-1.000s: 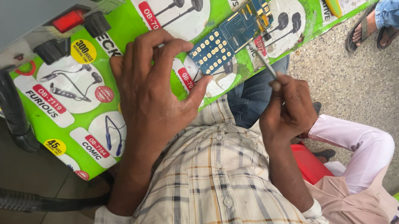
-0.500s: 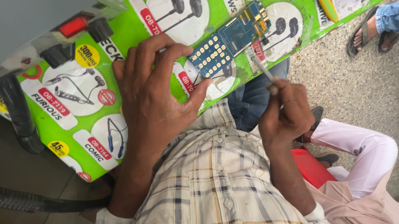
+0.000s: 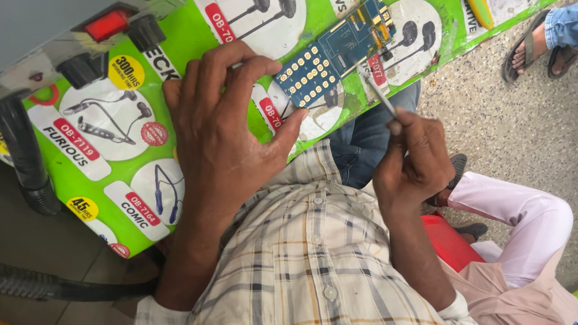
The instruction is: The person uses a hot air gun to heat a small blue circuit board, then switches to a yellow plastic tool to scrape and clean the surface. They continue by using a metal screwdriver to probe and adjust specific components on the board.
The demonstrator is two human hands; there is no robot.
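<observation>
- Little has moved since the earlier frame: the tool tip sits a touch lower along the board's edge, and both hands keep their places.
- Left hand (image 3: 222, 130) presses fingertips beside the bare blue board (image 3: 333, 51), steadying it on the green mat (image 3: 151, 169).
- Right hand (image 3: 413, 162) pinches a thin metal tool (image 3: 377, 94), its tip at the board.
- Board lies stripped of its case and work on it looks underway; nothing shows it finished.

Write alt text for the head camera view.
A person's left hand steadies a blue circuit board on a green printed worktop, while the right hand holds a thin metal tool to it. A grey machine stands alongside.
</observation>
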